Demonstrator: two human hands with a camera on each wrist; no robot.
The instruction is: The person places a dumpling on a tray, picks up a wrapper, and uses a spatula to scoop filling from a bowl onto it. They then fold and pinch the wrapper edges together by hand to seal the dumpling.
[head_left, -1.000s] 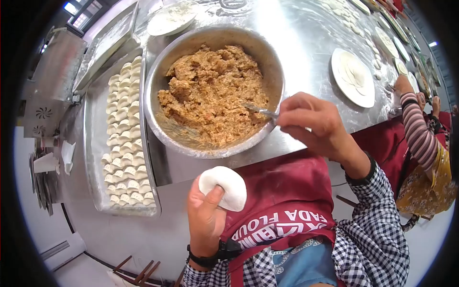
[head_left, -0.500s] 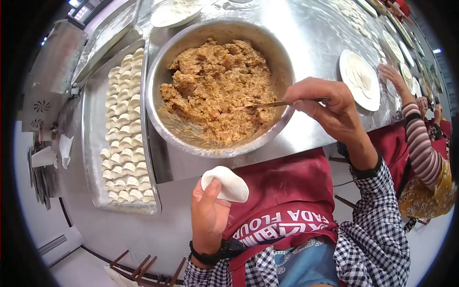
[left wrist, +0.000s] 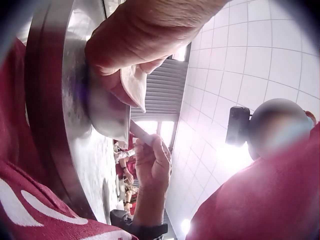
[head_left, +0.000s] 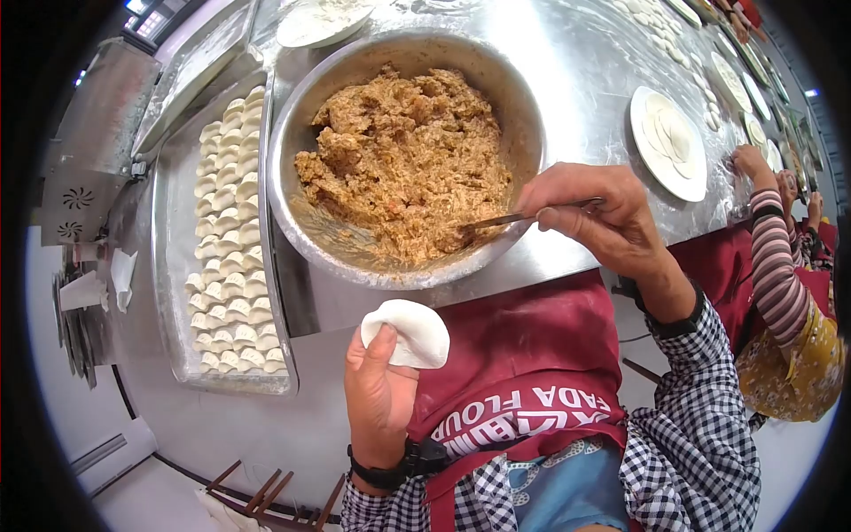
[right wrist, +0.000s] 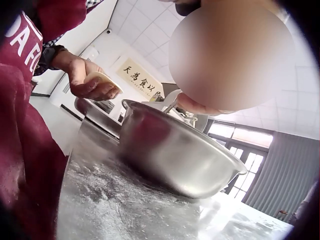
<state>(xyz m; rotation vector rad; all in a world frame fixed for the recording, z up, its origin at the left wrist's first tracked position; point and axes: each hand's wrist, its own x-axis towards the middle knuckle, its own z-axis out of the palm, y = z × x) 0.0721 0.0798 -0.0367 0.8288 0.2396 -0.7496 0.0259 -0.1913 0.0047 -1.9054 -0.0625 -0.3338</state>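
My left hand pinches a round white dumpling wrapper by its near edge, thumb on top. The wrapper sags a little and stands off the table's front edge, below the bowl. In the right wrist view, fingers of that hand lie under the wrapper. Over the bowl's right rim, my right hand grips a slim metal utensil. Its tip is hidden in brown minced filling near the wall of the big steel bowl.
Left of the bowl, a metal tray holds rows of folded dumplings. To the right, a white plate bears stacked wrappers. Another person's striped sleeve reaches the floury steel table beyond. A white flour-dusted plate stands behind.
My right hand shifted right and up, then came back lower, drawing the utensil's tip through the filling toward the near right wall. The wrapper rose slightly and moved left in my left hand.
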